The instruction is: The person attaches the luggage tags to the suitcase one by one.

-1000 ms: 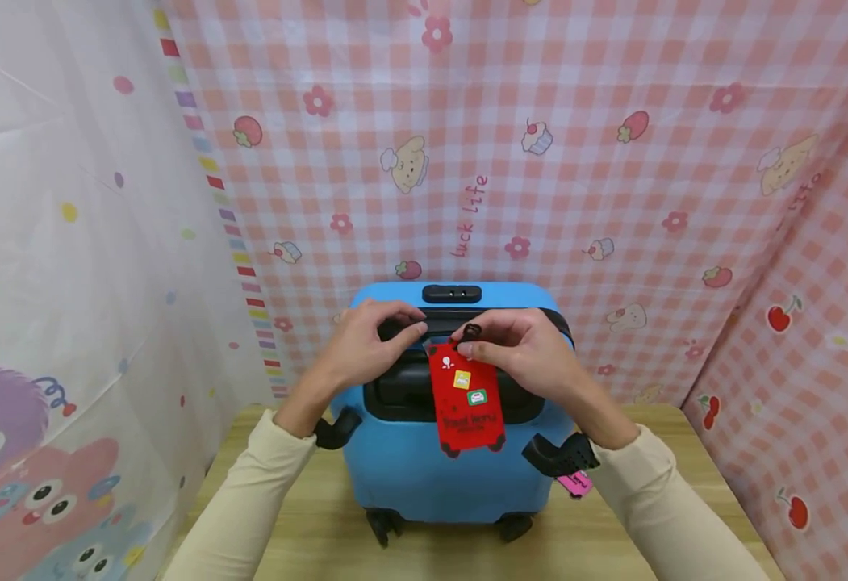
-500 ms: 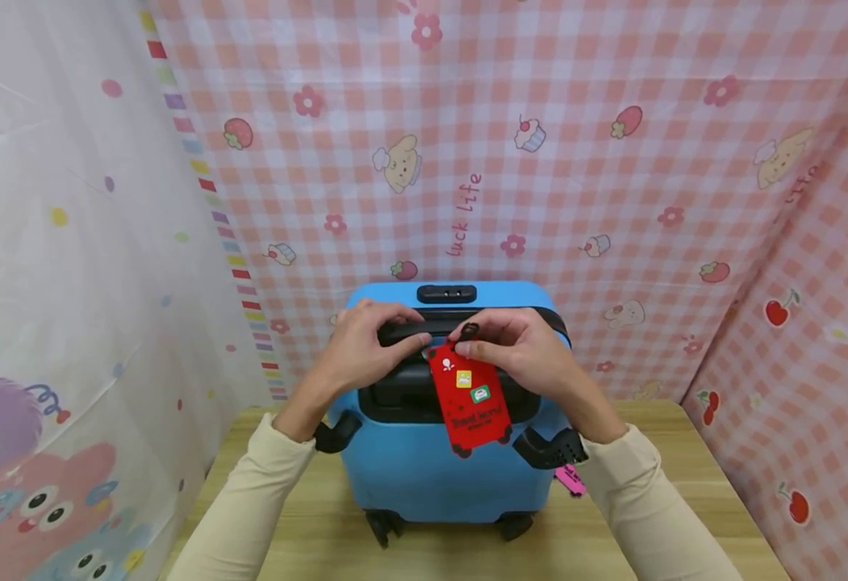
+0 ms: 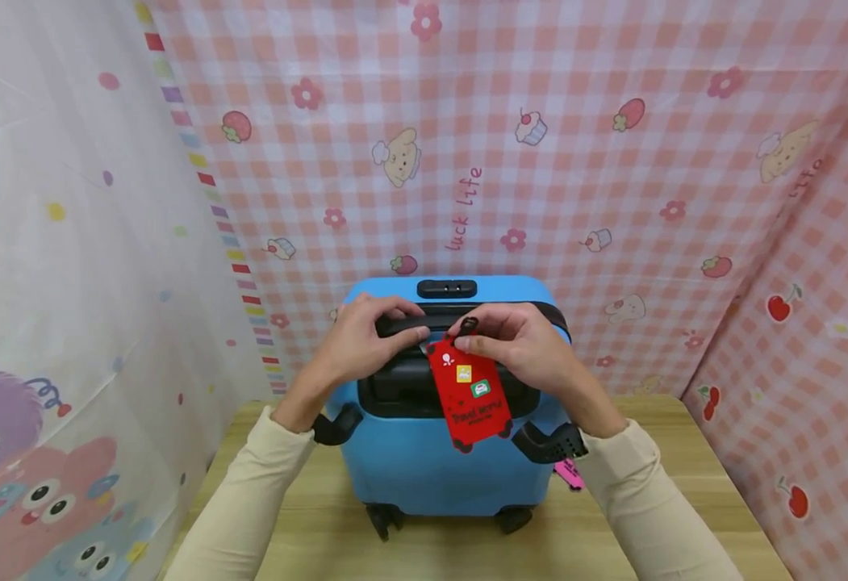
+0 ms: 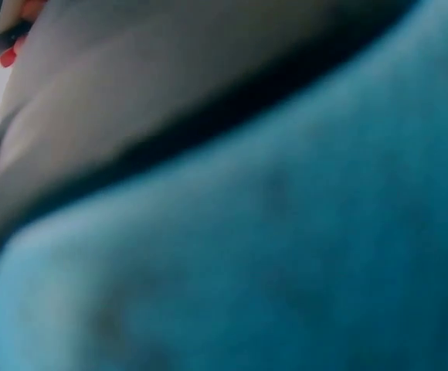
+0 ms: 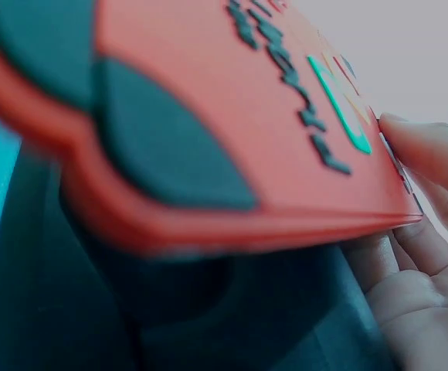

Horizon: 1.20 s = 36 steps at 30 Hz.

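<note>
A light blue suitcase (image 3: 445, 476) stands upright on its wheels, its black carry handle (image 3: 403, 324) at the top. My left hand (image 3: 365, 339) grips the left part of this handle, fingers over it and thumb in front. With thumb and fingers my right hand (image 3: 521, 343) pinches the top of a red luggage tag (image 3: 470, 395), where a small black loop (image 3: 469, 325) sticks up. The tag hangs tilted in front of the black recess. Its corner fills much of the right wrist view, with my right-hand fingers (image 5: 432, 162) behind. Blurred suitcase shell (image 4: 247, 247) fills the left wrist view.
A pink tag (image 3: 569, 474) lies on the wooden table (image 3: 286, 524), partly hidden by the right wrist's camera mount (image 3: 550, 444). A black combination lock (image 3: 447, 288) sits on the suitcase top. Checked cloth (image 3: 576, 186) hangs behind; patterned sheets flank both sides.
The red tag's lower end has swung slightly to the right. Both hands stay almost in place, and the whole view has shifted a little.
</note>
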Tool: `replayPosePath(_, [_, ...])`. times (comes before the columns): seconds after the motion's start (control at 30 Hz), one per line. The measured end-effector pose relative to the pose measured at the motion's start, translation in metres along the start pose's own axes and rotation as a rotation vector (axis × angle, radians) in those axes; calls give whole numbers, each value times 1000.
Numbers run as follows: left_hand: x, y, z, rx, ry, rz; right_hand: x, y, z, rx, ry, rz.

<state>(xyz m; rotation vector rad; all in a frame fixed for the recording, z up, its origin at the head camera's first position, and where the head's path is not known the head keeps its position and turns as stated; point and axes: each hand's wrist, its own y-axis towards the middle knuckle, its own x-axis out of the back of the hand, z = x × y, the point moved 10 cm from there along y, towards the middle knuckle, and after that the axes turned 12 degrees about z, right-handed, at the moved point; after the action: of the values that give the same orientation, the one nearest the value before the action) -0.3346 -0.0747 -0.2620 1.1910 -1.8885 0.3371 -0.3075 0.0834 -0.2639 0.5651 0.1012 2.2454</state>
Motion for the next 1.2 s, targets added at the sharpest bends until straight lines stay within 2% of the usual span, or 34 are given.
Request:
replayPosePath(0.17, [0,1,9,54,-166,24,0,0,0,-5,1,-2])
replayPosePath(0.4, [0,2,15,109,-270,49,0,0,-1,3,-13,-4])
replayPosePath(0.53, [-1,2,15,146,-279,58,-1,0,-1,7,-10,2])
replayPosePath(0.77, [-3,2,9,178,-182,61,-2,1,-1,7,3,16])
replayPosePath(1.03, [-5,5,6,160,-224,70,-2,0,0,3,-13,14])
replayPosePath(1.2, [-5,4,7,154,-252,51,-5,1,-1,1,-2,36])
